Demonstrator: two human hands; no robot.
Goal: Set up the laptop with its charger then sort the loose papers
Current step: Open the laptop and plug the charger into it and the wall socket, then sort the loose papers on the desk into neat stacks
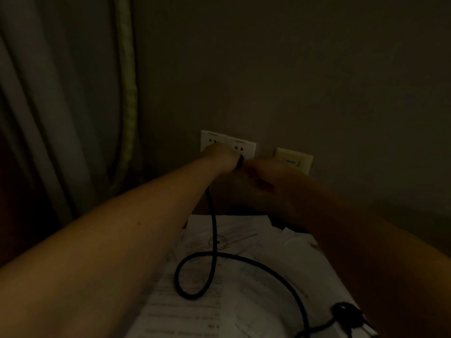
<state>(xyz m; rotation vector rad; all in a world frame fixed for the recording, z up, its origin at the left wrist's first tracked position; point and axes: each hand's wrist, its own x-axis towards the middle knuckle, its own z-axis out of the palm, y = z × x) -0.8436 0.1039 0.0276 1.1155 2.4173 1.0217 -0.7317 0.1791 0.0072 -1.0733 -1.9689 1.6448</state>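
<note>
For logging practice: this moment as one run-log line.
left hand: grips charger plug at wall socket | right hand: beside it, grip unclear | cable: loops over loose papers

Single head view looking forward and down, facing the far wall [317, 69] at close range; socket plate [246, 147] sitting centre, papers [244, 230] lying near.
</note>
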